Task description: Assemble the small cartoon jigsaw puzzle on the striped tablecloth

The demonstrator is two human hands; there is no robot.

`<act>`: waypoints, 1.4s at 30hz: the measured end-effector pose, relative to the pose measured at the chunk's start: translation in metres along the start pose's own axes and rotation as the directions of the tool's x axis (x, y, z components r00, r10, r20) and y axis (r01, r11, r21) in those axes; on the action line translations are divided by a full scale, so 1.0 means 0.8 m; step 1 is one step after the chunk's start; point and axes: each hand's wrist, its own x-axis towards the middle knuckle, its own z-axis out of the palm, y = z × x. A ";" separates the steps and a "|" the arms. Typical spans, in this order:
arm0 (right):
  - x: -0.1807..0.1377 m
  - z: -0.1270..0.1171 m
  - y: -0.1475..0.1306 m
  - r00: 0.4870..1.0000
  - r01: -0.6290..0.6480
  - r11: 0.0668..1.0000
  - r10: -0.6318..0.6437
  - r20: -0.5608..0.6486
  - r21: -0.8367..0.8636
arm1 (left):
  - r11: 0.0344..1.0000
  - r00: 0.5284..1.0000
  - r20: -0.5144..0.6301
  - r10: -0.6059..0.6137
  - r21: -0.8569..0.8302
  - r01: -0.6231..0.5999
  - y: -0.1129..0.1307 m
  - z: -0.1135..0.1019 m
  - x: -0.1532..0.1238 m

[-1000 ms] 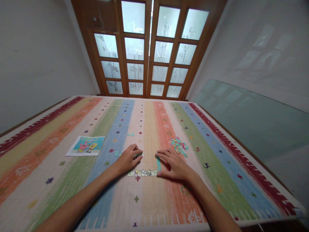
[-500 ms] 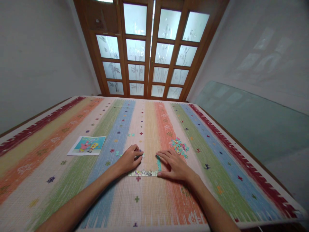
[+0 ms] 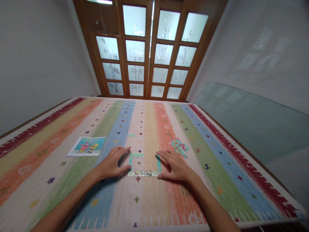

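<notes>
A partly joined jigsaw puzzle border (image 3: 143, 173) lies flat in front of me, with a bottom row, two sides and a short stretch of the top on the left. My left hand (image 3: 113, 163) rests by its left side, thumb and fingers apart, fingertips close to the teal edge pieces. On the opposite side, my right hand (image 3: 174, 166) is spread with its fingertips at the right edge; I see nothing held in it. Beyond that hand lies a heap of loose jigsaw pieces (image 3: 179, 147).
A printed reference picture (image 3: 87, 146) with cartoon figures lies to the left. A few teal pieces (image 3: 131, 135) sit beyond the border. Everything rests on a striped tablecloth (image 3: 149, 199); wooden glass-paned doors (image 3: 148, 48) stand past the far edge.
My left hand has moved left from the border's top stretch, and its fingers have spread from a pinch. That corner now shows. My right hand has stayed in place.
</notes>
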 end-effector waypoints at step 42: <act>0.001 -0.002 -0.002 0.999 -0.022 1.000 0.022 0.031 -0.010 | 0.991 0.978 -0.175 -0.116 0.047 0.126 -0.058 -0.021 0.045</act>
